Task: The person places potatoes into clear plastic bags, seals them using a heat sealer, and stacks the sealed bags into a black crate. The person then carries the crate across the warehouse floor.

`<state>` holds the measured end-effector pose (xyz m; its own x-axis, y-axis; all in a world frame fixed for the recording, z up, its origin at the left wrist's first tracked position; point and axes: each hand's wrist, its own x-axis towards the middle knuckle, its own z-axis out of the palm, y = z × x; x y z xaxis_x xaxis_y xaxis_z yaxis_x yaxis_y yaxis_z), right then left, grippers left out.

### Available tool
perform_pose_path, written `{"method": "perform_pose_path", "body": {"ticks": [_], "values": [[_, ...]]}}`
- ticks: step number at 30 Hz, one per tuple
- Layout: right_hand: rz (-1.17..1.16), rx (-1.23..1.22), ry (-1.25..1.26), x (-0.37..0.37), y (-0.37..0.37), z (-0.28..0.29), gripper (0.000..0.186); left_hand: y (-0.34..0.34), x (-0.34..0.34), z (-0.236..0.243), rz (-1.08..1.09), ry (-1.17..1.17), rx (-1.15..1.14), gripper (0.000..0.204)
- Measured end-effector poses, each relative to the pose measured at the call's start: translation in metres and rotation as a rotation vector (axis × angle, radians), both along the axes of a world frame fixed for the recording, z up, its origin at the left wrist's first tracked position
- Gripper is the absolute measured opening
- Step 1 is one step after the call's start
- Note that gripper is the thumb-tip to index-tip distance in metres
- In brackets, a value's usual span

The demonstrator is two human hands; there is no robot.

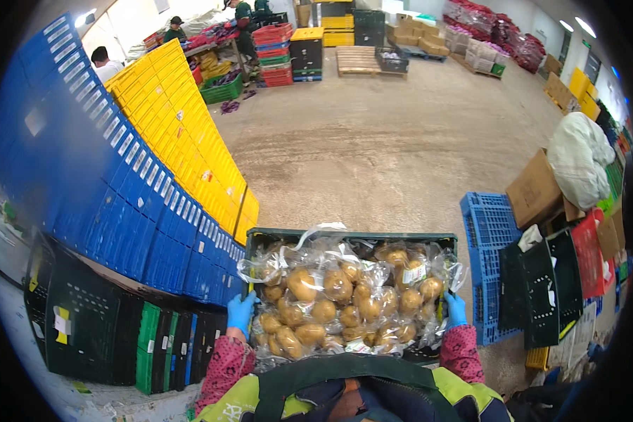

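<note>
A dark green plastic crate (352, 236) is held in front of my body, one hand at each end. Inside lie several clear plastic bags of potatoes (337, 285), with some loose film sticking up over the far rim. My left hand (242, 314), in a blue glove, grips the crate's left end. At the right end my right hand (456, 309), gloved in blue too, has hold of the other side. The fingers of both hands are partly hidden by the crate's end walls.
Tall stacks of blue crates (119, 183) and yellow crates (183, 141) rise close on my left. To the right are a blue pallet (487, 260), dark crates (534, 288) and a cardboard box (534, 186). Concrete floor (344, 148) stretches ahead; people stand far left by a heaped table.
</note>
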<state>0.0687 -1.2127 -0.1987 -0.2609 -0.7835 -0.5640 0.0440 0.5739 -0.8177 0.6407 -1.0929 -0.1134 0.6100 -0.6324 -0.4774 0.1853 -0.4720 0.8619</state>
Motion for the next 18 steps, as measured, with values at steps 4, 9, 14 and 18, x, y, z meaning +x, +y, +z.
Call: {"method": "perform_pose_path", "body": {"ticks": [4, 9, 14, 18], "values": [[0.048, 0.07, 0.025, 0.025, -0.081, -0.008, 0.018, -0.033, 0.0, 0.02, 0.071, 0.038, 0.064, 0.023], [0.182, 0.022, -0.002, 0.103, -0.2, -0.001, 0.017, -0.063, 0.032, -0.005, 0.203, 0.068, 0.045, 0.024], [0.432, 0.024, 0.115, 0.205, -0.338, -0.017, 0.018, -0.09, 0.087, -0.068, 0.384, 0.157, 0.054, 0.028], [0.635, 0.075, 0.156, 0.303, -0.426, -0.027, 0.024, -0.085, 0.11, -0.094, 0.609, 0.259, 0.111, 0.027]]}}
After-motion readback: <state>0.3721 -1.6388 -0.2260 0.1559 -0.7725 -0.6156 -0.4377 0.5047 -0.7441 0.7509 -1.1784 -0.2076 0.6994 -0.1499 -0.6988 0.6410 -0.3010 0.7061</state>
